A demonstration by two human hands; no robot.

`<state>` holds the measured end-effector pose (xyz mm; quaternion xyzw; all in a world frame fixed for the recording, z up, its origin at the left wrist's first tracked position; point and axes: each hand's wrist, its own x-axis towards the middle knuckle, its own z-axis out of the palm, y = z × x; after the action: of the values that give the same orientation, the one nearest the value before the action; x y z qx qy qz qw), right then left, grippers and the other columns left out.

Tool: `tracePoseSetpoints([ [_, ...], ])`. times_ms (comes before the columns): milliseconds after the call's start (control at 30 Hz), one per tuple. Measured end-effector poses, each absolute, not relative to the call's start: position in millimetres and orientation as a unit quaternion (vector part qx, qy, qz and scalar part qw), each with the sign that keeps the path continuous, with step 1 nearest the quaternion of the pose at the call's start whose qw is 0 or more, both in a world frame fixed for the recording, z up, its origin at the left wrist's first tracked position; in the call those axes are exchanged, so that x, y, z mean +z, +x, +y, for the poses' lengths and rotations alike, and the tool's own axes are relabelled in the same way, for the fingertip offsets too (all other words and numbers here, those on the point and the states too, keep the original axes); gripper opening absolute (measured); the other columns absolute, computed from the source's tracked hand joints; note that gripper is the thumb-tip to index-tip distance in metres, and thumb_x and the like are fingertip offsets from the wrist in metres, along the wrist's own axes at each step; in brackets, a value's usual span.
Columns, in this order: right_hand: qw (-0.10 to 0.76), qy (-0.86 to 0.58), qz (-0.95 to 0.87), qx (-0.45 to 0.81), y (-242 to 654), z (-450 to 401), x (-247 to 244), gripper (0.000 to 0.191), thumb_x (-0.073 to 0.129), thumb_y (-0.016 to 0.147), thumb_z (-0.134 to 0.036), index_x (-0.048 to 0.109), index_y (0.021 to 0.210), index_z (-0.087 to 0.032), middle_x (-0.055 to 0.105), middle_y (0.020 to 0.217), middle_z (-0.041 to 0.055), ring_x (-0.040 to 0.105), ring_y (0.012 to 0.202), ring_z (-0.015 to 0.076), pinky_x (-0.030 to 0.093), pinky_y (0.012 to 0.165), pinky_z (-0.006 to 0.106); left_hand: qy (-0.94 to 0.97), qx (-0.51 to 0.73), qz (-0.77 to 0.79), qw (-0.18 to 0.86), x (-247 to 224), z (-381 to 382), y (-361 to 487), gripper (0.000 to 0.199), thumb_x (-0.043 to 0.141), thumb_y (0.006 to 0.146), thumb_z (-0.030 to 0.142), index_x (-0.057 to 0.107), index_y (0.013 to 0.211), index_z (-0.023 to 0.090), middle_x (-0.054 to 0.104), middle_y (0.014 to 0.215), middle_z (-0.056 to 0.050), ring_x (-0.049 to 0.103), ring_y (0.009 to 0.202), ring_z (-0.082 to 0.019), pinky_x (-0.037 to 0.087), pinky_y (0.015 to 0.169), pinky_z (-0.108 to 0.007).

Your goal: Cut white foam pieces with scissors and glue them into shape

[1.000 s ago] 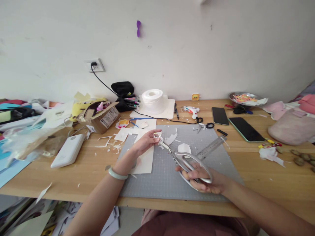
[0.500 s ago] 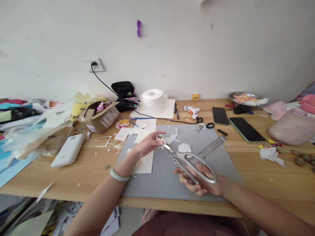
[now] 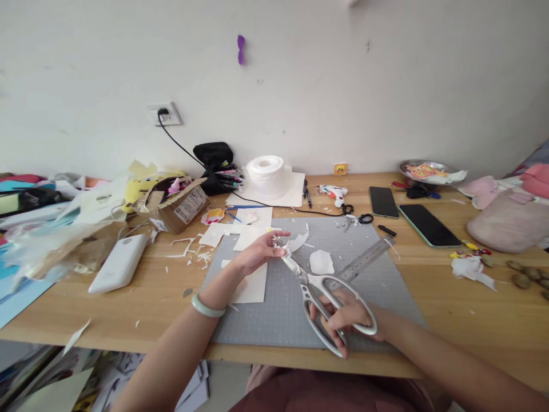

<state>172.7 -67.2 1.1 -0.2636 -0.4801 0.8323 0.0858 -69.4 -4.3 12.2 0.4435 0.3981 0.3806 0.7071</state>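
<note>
Large silver scissors (image 3: 303, 276) are in my right hand (image 3: 349, 315), whose fingers pass through the handles; the handles stand apart. The blades point up and left to my left hand (image 3: 261, 252), which pinches a small white paper piece (image 3: 281, 245) at the blade tips. Both hands are above a grey cutting mat (image 3: 266, 326). On the mat, a rounded white paper piece (image 3: 321, 262) lies beside a metal ruler (image 3: 362, 260). Cream paper sheets (image 3: 253, 289) lie under and beside my left hand.
Behind the mat stand a white roll (image 3: 266, 174) and a glue gun (image 3: 334, 193). Black scissors (image 3: 354, 219) lie at its back edge. Two phones (image 3: 429, 226) are at the right, a cardboard box (image 3: 178, 206) and white power bank (image 3: 119, 263) at the left.
The scissor handles have spread apart, with the lower handle moving down. My right fingers have shifted within the handles. My left hand has barely moved.
</note>
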Motion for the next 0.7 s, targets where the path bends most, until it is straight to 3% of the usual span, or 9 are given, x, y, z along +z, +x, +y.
tracePoseSetpoints([
  [233,0.143,-0.285,-0.446,0.836,173.3,-67.2,-5.3,0.030,0.059,0.059,-0.026,0.052,0.085,-0.013,0.050,0.045,-0.0053,0.043,0.033,0.0061,0.038,0.029,0.015,0.431,0.398,0.384,0.712,10.5,-2.8,-72.0,0.059,0.080,0.055,0.017,0.057,0.109,0.015,0.062,0.066,0.000,0.054,0.062,-0.012,0.035,0.066,-0.025],
  [600,0.139,-0.290,-0.458,0.829,176.1,-66.1,-7.7,0.028,0.062,0.064,-0.029,0.051,0.084,-0.014,0.046,0.041,-0.0076,0.036,0.029,0.0041,0.031,0.027,0.012,0.421,0.405,0.379,0.718,10.4,-2.9,-71.7,0.056,0.080,0.058,0.018,0.057,0.109,0.015,0.061,0.066,0.001,0.054,0.062,-0.011,0.038,0.065,-0.025],
  [700,0.142,-0.261,-0.437,0.849,176.6,-65.3,-12.2,0.034,0.065,0.070,-0.040,0.052,0.087,-0.014,0.046,0.048,-0.0074,0.036,0.031,0.0028,0.032,0.028,0.012,0.411,0.408,0.382,0.721,12.4,-3.8,-70.5,0.053,0.079,0.058,0.016,0.058,0.106,0.015,0.060,0.064,0.001,0.054,0.061,-0.010,0.040,0.065,-0.025],
])
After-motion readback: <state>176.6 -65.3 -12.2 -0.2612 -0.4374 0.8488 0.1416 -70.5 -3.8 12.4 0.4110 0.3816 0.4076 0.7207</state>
